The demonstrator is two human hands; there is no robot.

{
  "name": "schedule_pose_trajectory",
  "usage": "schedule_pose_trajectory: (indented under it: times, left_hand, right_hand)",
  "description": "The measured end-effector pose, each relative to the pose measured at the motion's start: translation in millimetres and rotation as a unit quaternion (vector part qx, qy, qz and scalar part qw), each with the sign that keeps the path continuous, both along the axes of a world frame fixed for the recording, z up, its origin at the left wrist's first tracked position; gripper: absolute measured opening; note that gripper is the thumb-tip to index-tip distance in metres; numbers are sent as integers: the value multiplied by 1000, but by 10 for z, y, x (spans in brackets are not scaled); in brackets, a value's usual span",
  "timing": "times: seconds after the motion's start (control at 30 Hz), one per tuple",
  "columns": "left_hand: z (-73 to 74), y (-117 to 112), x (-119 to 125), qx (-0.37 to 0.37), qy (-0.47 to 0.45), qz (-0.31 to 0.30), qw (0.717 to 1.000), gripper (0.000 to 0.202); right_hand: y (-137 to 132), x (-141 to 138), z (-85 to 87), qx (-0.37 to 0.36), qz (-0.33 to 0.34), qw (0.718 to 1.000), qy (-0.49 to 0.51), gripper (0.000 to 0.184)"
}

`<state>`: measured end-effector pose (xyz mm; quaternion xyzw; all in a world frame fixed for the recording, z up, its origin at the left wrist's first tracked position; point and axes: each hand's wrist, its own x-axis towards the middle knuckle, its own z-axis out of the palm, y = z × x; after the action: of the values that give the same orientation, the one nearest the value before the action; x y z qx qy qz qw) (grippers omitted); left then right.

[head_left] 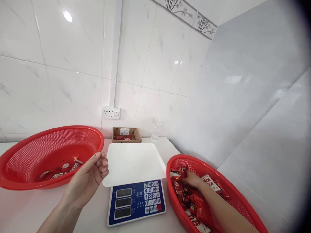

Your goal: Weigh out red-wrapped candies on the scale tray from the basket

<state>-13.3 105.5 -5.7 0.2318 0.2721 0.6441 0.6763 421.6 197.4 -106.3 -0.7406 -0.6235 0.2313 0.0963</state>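
reaching into many remaining packets [202,207], right hand [191,179] hides its grip; left hand [90,171], loosely curled, holds nothing visible; left basket [60,140] has few.

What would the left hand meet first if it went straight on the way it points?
Probably the scale's white tray, just beyond the curled fingers of the left hand. Depth is unclear, though, so the hand might pass above it.

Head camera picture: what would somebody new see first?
Probably the red left basket and red right basket, either side of the blue-fronted scale. Next, perhaps, the right hand among shiny red packets in the right basket, and the white tray on top of the scale.
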Motion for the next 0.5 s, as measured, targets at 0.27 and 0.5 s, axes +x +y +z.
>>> schedule_pose_trajectory:
  times: [0.27, 0.5]
  left_hand:
    - [12, -41, -23, 5, 3, 1, 1000, 11]
    - [23, -46, -40, 12, 2, -1, 1000, 10]
  right_hand:
    - [-51, -136, 28, 24, 6, 1000, -8, 35]
    - [-194, 14, 223, 52, -41, 997, 35, 46]
